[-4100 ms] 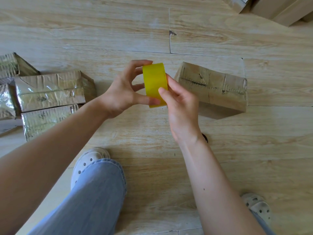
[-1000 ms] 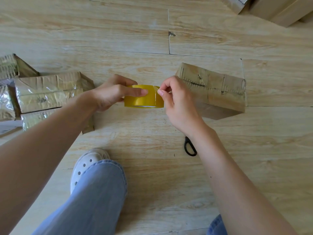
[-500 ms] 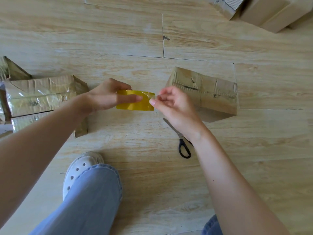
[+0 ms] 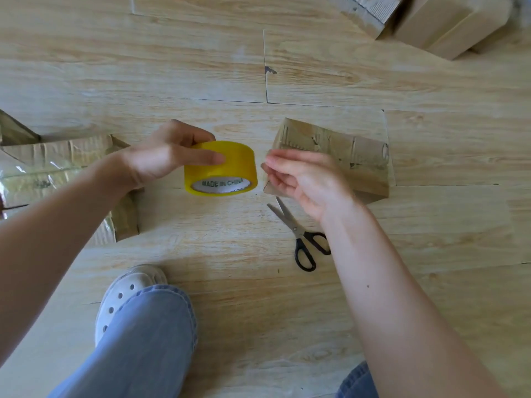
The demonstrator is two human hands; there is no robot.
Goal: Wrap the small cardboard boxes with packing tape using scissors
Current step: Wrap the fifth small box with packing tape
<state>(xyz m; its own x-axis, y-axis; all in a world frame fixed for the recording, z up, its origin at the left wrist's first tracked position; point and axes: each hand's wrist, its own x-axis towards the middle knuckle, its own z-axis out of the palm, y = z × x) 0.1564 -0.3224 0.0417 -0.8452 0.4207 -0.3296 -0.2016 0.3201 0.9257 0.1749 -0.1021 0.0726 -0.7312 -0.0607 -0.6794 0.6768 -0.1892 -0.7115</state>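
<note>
My left hand (image 4: 163,158) grips a yellow roll of packing tape (image 4: 227,170) from the left, with the thumb across its top, just above the floor. Its core, printed "MADE IN CHINA", faces me. My right hand (image 4: 301,179) is a little right of the roll. Its thumb and fingertips pinch together at the tape's loose end, and the clear strip is barely visible. Behind that hand lies a small cardboard box (image 4: 353,156) on the floor, partly covered by it. Black-handled scissors (image 4: 301,237) lie shut on the floor below my right wrist.
Tape-wrapped, shiny boxes (image 4: 57,165) are stacked at the left edge under my left forearm. More cardboard boxes (image 4: 431,21) sit at the top right. My knee in jeans and a white shoe (image 4: 126,294) are at the bottom, on the wooden floor.
The roll has turned so its printed core faces me. My right hand has drawn slightly away from the roll to the right. The view has shifted, so the scissors show fully.
</note>
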